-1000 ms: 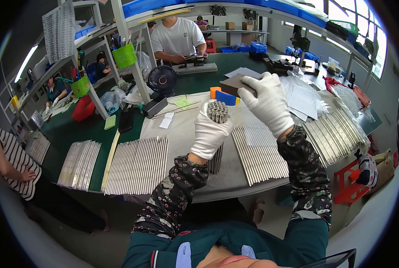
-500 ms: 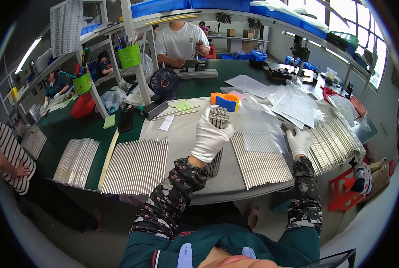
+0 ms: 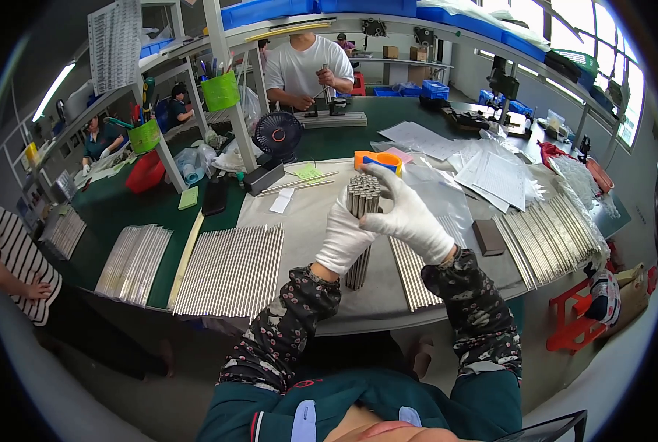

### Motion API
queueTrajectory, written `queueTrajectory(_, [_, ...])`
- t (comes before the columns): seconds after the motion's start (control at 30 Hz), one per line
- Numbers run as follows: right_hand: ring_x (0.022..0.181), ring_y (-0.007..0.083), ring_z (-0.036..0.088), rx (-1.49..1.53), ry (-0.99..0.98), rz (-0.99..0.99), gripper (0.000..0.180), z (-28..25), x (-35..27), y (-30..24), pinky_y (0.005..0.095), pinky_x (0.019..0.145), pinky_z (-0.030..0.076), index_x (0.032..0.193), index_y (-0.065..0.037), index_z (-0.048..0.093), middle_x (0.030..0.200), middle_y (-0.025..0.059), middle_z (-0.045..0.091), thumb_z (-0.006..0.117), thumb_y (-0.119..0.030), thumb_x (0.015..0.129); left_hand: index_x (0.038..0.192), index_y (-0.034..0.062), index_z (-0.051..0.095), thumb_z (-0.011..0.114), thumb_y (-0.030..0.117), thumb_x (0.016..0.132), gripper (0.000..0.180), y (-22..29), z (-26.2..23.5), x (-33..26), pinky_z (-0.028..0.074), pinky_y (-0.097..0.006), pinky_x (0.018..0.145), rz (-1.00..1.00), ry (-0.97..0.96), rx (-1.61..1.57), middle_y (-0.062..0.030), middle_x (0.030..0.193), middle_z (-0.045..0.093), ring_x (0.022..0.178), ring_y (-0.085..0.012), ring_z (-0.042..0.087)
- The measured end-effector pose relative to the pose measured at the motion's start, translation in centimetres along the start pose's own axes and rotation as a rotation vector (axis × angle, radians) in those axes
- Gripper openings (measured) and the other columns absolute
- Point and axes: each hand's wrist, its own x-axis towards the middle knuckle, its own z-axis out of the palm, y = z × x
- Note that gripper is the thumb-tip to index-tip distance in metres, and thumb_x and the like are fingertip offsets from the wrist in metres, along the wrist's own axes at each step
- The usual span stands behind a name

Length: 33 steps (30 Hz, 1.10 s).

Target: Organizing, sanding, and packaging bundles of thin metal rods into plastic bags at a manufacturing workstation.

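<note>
My left hand (image 3: 347,236), in a white glove, grips a bundle of thin metal rods (image 3: 363,197) held upright in front of me, its lower end showing below the hand. My right hand (image 3: 408,215), also gloved, wraps around the top of the same bundle, fingers curled over the rod ends. Flat on the grey work mat (image 3: 310,221) lie rows of the same rods: one wide row (image 3: 233,258) to the left of my hands, another (image 3: 410,269) just under my right wrist.
More rod rows lie at right (image 3: 550,236) and far left (image 3: 134,258). A small black fan (image 3: 277,136), an orange-blue tape roll (image 3: 379,160), loose papers (image 3: 491,173) and green cups (image 3: 220,90) stand behind. A person in white works opposite; another in stripes sits at left.
My right hand, first raised over the bundle, dropped to the rods at the right, and has now come back up and closed on the bundle's top.
</note>
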Motion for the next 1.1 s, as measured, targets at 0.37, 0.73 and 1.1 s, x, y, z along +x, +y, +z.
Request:
queueTrajectory(0.37, [0.068,0.0096,0.048,0.129,0.207,0.081,0.032,4.2,-0.3,1.8,0.0259,0.067,0.045,0.089,-0.003,0.049,0.076,0.0032,0.053,0.067,-0.008,0.063,0.116,0.0083,0.044,0.069,0.016,0.067,0.056,-2.8,-0.1,-4.3,0.045,-0.032,0.082,0.072,-0.057,0.301,-0.0115,0.113,0.053,0.101,-0.0229,0.054])
queueTrajectory(0.73, [0.065,0.0051,0.051,0.053,0.250,0.026,0.032,4.3,-1.3,1.8,0.0215,0.063,0.045,0.090,-0.005,0.045,0.072,-0.0014,0.053,0.063,0.002,0.065,0.111,0.0003,0.037,0.066,0.019,0.073,0.052,-2.3,-3.5,-10.9,0.047,-0.026,0.060,-0.314,-0.051,0.298,-0.0133,0.096,0.055,0.072,-0.0239,0.056])
queueTrajectory(1.1, [0.053,0.0199,0.049,-0.626,-0.639,-0.899,0.013,9.1,-8.0,-0.4,0.0306,0.050,0.040,0.072,-0.006,0.047,0.059,0.0035,0.045,0.053,-0.016,0.067,0.101,0.0062,0.053,0.051,0.031,0.086,0.029,-1.8,-3.2,-5.8,0.052,-0.036,0.060,-1.166,-0.324,-0.930,-0.0117,0.082,0.060,0.066,-0.0217,0.060])
